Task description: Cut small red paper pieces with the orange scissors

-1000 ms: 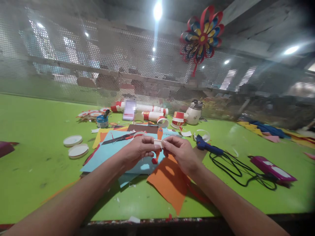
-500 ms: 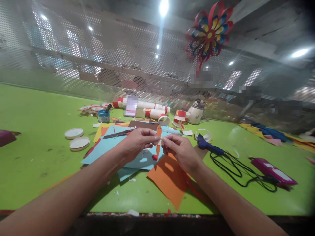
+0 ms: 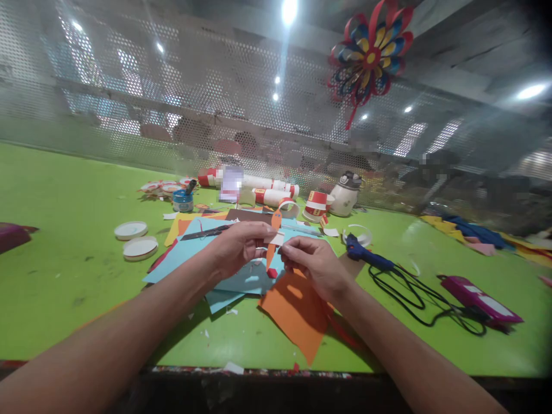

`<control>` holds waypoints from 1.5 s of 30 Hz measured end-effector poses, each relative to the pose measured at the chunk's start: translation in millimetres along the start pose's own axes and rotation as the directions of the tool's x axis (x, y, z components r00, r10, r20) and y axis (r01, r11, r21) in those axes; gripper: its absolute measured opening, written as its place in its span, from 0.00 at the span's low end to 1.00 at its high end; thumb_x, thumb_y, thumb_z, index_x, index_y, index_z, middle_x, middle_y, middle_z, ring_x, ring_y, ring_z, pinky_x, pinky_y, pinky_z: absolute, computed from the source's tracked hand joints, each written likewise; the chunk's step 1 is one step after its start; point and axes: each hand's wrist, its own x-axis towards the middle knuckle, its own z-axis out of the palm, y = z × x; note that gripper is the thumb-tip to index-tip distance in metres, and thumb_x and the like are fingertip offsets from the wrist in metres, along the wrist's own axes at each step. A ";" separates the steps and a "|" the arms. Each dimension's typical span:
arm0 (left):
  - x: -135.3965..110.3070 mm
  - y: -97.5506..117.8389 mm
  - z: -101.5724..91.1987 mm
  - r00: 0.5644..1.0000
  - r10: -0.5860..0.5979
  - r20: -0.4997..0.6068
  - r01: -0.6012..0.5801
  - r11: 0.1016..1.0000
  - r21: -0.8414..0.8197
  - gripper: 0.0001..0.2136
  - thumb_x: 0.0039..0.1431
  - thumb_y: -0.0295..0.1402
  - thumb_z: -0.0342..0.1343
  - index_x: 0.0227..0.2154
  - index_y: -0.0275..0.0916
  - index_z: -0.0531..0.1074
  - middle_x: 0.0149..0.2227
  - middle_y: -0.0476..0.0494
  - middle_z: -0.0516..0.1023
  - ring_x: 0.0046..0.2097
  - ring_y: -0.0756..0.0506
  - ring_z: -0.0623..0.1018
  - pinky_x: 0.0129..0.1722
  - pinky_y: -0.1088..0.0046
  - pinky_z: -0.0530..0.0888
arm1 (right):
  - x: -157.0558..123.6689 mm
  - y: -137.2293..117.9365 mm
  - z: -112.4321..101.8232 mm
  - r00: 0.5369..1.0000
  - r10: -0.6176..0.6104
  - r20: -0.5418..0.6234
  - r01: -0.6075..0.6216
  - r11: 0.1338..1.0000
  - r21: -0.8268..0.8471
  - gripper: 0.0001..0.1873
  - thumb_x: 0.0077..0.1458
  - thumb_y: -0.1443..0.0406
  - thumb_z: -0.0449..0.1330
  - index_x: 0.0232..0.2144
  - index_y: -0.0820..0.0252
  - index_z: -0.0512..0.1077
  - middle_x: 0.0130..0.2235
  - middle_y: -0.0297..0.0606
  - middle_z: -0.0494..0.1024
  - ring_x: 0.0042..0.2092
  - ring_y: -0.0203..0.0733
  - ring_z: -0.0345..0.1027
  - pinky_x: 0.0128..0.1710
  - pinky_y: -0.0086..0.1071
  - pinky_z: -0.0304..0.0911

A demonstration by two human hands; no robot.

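Observation:
Over the blue paper sheets (image 3: 241,276), my left hand (image 3: 239,244) pinches a slim orange paper cutout (image 3: 276,218) with small dark eye-like marks near its top. A small white paper piece (image 3: 274,238) crosses the cutout's middle, between the left thumb and fingers. A red tip (image 3: 272,273) shows at the cutout's lower end. My right hand (image 3: 313,261) has its fingers closed, the tips close by the white piece's right end. Whether they grip anything is hidden. Below the right hand lies an orange paper sheet (image 3: 297,316).
To the right are a blue glue gun (image 3: 371,253), its black cord and a purple power strip (image 3: 480,302). Scissors (image 3: 204,233) rest on the paper. White lids (image 3: 140,248), a blue jar (image 3: 183,200), paper cups (image 3: 316,204) and a jug (image 3: 345,195) stand farther back.
The right fingertips have shifted slightly down from the white piece's end. More of the white piece shows, and the orange cutout leans more to the right at its top.

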 end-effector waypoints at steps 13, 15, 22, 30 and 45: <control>0.7 -3.1 4.4 0.996 0.088 -0.033 -0.074 0.953 0.293 0.09 0.49 0.36 0.60 0.21 0.36 0.71 0.23 0.49 0.68 0.27 0.51 0.66 0.29 0.72 0.62 | 0.1 1.5 4.1 0.994 -0.048 -0.100 0.056 0.995 0.079 0.09 0.51 0.61 0.62 0.23 0.60 0.73 0.23 0.31 0.69 0.24 0.33 0.61 0.26 0.31 0.58; 0.9 -3.2 4.6 0.995 0.099 -0.018 -0.089 0.948 0.307 0.10 0.49 0.36 0.60 0.19 0.36 0.70 0.22 0.51 0.65 0.26 0.52 0.63 0.28 0.73 0.60 | 0.3 1.0 3.9 0.994 -0.051 -0.096 0.056 0.997 0.053 0.09 0.50 0.62 0.63 0.23 0.61 0.73 0.22 0.31 0.69 0.24 0.33 0.60 0.26 0.30 0.57; -1.8 0.7 6.5 0.999 -0.013 0.042 0.005 0.986 0.169 0.08 0.46 0.34 0.63 0.28 0.35 0.75 0.30 0.45 0.72 0.32 0.49 0.69 0.32 0.72 0.63 | 0.8 3.3 -1.4 0.989 -0.056 -0.140 0.064 0.996 0.059 0.08 0.48 0.61 0.65 0.23 0.60 0.73 0.20 0.29 0.69 0.23 0.32 0.59 0.25 0.30 0.55; -2.8 2.5 7.0 0.999 -0.015 -0.039 0.019 0.994 0.107 0.08 0.47 0.31 0.59 0.32 0.36 0.76 0.34 0.42 0.75 0.37 0.46 0.72 0.34 0.72 0.67 | 1.7 3.1 -0.1 0.989 -0.041 -0.141 0.056 0.993 0.106 0.08 0.46 0.62 0.66 0.22 0.60 0.73 0.20 0.28 0.68 0.23 0.32 0.59 0.24 0.30 0.56; 7.2 1.4 -3.0 0.879 0.232 -0.416 -0.086 0.937 0.340 0.08 0.49 0.35 0.58 0.27 0.33 0.73 0.29 0.42 0.75 0.34 0.47 0.73 0.34 0.70 0.66 | 2.1 5.1 -2.6 0.983 -0.059 -0.175 0.071 0.996 0.061 0.08 0.48 0.63 0.66 0.22 0.61 0.73 0.21 0.28 0.68 0.22 0.31 0.58 0.24 0.30 0.55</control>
